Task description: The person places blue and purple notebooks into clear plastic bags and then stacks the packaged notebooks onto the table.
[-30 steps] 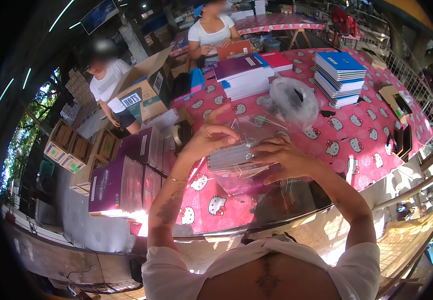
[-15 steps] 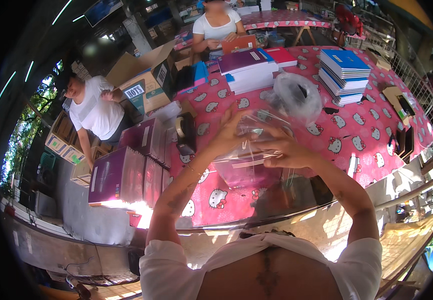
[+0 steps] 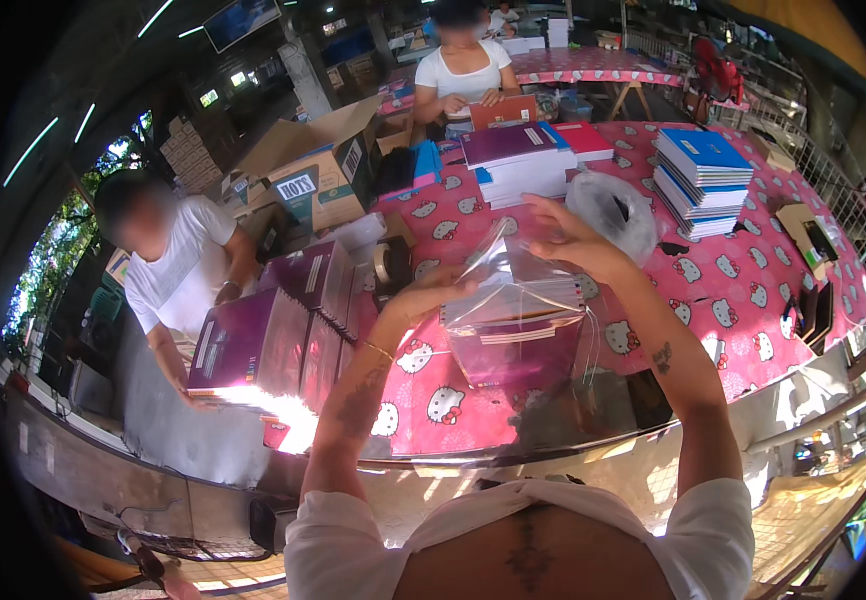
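Note:
In front of me on the table stands a stack of purple-covered notebooks (image 3: 513,352) inside a clear plastic bag (image 3: 515,285). The bag's upper part rises loose and crinkled above the stack. My left hand (image 3: 433,290) is at the bag's left side, fingers stretched toward the plastic; they seem to touch it. Above the bag's right upper edge, my right hand (image 3: 581,242) is open with its fingers spread, their tips near the plastic. Strands of clear plastic or string hang down the bag's right side.
Bagged purple notebooks (image 3: 238,340) are piled at the left, beside a tape dispenser (image 3: 391,265). A crumpled plastic roll (image 3: 613,215) and blue notebooks (image 3: 703,180) lie beyond. An open cardboard box (image 3: 323,180) stands far left. One co-worker (image 3: 188,265) bends at the left; another (image 3: 468,75) works opposite.
My hands have moved apart from over the bag, the right one up and away. The plastic now stands up more. The left co-worker has leaned in to the bagged pile.

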Demonstrator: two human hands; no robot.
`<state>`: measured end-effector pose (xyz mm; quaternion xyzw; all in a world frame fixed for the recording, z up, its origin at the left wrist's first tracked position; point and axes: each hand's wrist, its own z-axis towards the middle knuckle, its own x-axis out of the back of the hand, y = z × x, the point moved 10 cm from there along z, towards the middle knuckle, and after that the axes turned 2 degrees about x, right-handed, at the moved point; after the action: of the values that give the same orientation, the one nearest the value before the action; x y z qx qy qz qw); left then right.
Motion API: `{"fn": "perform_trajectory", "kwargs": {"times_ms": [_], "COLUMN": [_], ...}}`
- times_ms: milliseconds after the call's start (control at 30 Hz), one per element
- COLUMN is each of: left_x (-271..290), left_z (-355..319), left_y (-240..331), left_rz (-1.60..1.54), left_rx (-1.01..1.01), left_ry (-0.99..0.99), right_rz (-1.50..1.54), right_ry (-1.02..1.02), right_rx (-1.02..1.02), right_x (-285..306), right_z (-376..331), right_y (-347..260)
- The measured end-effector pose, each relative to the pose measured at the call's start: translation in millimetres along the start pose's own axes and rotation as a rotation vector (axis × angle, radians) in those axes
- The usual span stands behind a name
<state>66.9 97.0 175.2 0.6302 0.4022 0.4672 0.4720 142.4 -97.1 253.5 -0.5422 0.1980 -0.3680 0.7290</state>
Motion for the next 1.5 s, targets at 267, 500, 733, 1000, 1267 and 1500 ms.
{"fn": "perform_trajectory", "kwargs": {"times_ms": [267,500,733,1000,1267,1500], "left_x": [3.9,-56.3,-47.1,-32.6,-10.6,69.6], "left_z": [-0.6,-71.8,-67.4,-16.3,62.4,75.5], "left_y": [-12.9,69.1,68.9,67.3,-16.8,-70.2], "left_rz": [0.086,1.041,0.851,1.328,0.116,-0.107], "left_rx": [-0.073,-0.672,-0.521,-0.437,0.077,0.027], "left_ry": [-0.083,0.262,0.212,0.330,-0.354,0.275], "right_rz": [-0.051,-0.845,-0.809,-0.931,-0.054,-0.078], "right_ry": [-0.620,-0.195,-0.137,-0.225,-0.262,-0.130], "right_rx": [-0.187,0.344,0.150,0.077,-0.259,-0.360], "right_x": [-32.2,-44.2,-45.8,-18.5,-19.3,0.1], "right_z": [-30.8,-85.6,-73.9,-20.0,-22.5,-40.9], "right_y": [49.3,0.3,-14.9,5.1,62.7,75.2]}}
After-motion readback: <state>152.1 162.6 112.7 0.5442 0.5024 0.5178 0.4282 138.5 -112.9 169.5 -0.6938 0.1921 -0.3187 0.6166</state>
